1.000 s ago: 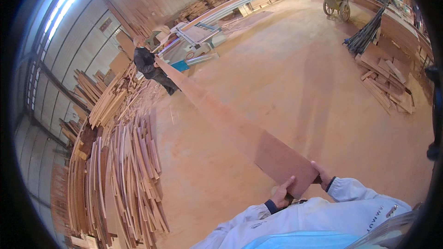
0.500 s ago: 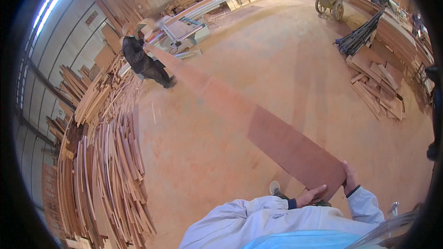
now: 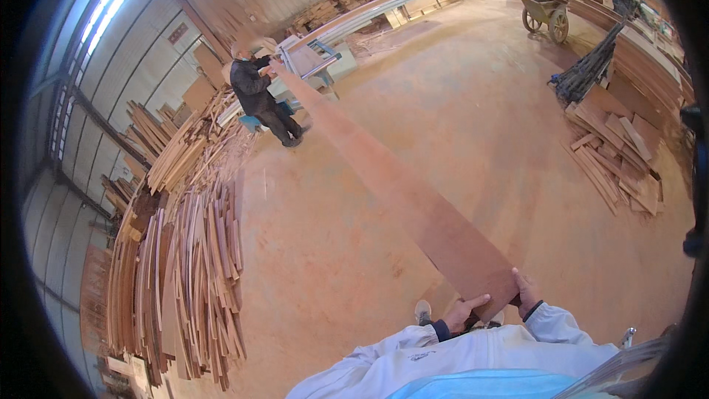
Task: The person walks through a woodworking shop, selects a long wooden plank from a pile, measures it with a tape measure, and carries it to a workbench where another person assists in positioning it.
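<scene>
Now farther left in view than just before, both hands apparently grip the board.

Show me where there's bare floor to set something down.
Bare floor shows between the long board and the wood strips piled at left, and between the long board and the scrap planks at right. It's crowded along the left wall and around the dark bundle.
</scene>
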The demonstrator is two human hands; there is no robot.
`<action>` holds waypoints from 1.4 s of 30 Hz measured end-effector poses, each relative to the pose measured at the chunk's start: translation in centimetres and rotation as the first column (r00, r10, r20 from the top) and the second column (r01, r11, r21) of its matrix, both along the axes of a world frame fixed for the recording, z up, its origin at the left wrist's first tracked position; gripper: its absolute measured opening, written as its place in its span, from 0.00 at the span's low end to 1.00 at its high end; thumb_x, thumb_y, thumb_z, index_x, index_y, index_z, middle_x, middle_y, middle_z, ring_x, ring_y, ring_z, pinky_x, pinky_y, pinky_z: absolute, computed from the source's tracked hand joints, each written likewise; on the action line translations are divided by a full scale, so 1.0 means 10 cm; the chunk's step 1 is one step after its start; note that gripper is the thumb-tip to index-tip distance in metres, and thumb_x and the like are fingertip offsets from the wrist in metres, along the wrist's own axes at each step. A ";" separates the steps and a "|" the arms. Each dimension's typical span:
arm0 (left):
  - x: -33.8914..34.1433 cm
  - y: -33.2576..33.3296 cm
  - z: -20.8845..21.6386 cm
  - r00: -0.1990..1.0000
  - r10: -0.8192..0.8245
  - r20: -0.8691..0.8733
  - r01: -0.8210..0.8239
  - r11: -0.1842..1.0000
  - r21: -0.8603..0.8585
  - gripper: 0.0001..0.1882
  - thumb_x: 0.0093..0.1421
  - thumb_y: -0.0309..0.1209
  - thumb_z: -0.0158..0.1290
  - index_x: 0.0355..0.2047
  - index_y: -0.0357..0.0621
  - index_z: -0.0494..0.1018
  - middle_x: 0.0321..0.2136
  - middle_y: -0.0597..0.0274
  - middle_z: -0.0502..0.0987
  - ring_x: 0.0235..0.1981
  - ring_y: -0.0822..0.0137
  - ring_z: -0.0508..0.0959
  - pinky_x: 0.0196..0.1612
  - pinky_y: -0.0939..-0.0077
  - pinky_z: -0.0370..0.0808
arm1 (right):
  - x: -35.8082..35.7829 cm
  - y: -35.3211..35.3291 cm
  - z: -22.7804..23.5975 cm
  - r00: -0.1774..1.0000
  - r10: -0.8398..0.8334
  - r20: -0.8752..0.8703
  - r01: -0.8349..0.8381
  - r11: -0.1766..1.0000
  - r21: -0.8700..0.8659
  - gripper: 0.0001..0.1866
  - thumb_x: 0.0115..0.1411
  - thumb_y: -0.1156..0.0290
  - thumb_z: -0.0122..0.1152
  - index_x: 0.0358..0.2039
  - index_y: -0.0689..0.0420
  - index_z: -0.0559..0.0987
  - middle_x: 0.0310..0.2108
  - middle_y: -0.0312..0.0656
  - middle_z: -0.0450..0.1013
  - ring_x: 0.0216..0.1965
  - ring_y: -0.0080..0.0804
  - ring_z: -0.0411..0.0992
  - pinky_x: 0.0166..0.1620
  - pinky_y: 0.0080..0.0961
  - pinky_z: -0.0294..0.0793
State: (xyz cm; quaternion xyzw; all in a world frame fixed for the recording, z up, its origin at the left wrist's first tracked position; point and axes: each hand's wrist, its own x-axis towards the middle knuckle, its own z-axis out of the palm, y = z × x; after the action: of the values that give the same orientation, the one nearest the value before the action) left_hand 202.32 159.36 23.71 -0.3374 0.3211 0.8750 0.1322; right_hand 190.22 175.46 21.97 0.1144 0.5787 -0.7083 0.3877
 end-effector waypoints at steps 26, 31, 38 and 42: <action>0.09 -0.06 -1.35 0.993 -0.100 -0.065 0.067 0.920 -0.387 0.27 0.53 0.38 0.65 0.49 0.34 0.72 0.47 0.56 0.77 0.47 0.65 0.76 0.50 0.69 0.74 | 0.13 -0.04 -0.73 0.997 0.035 0.070 -0.022 0.983 -0.181 0.23 0.61 0.59 0.59 0.50 0.63 0.74 0.49 0.49 0.74 0.49 0.41 0.72 0.54 0.42 0.70; 0.36 -0.08 -1.60 0.998 -0.040 0.054 0.049 0.981 -0.189 0.30 0.54 0.36 0.64 0.52 0.33 0.69 0.49 0.54 0.75 0.48 0.63 0.76 0.52 0.68 0.73 | 0.29 0.13 -1.68 0.938 0.173 0.299 -0.127 0.978 -0.165 0.28 0.62 0.53 0.56 0.55 0.62 0.70 0.55 0.48 0.69 0.55 0.43 0.68 0.59 0.43 0.66; 0.66 -0.20 -1.81 0.999 0.038 0.008 -0.037 0.994 -0.104 0.32 0.52 0.34 0.66 0.54 0.33 0.68 0.50 0.55 0.75 0.50 0.63 0.74 0.55 0.68 0.70 | 0.35 -0.11 -1.43 0.789 0.201 0.580 0.019 0.936 -0.351 0.46 0.56 0.30 0.44 0.57 0.61 0.68 0.57 0.50 0.67 0.58 0.49 0.64 0.63 0.47 0.59; 0.80 -0.28 -2.00 0.980 -0.043 0.193 0.079 0.980 -0.184 0.37 0.48 0.40 0.69 0.54 0.34 0.68 0.50 0.56 0.75 0.49 0.63 0.75 0.52 0.69 0.72 | 0.34 -0.30 -1.41 0.772 0.226 0.594 0.003 0.934 -0.358 0.44 0.57 0.33 0.44 0.57 0.61 0.68 0.57 0.50 0.67 0.58 0.49 0.64 0.63 0.47 0.59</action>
State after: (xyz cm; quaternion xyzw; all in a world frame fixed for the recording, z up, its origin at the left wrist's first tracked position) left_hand 210.28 156.61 3.75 -0.4197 0.3996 0.7999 0.1559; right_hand 193.61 172.41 7.90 0.2395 0.2921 -0.6937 0.6132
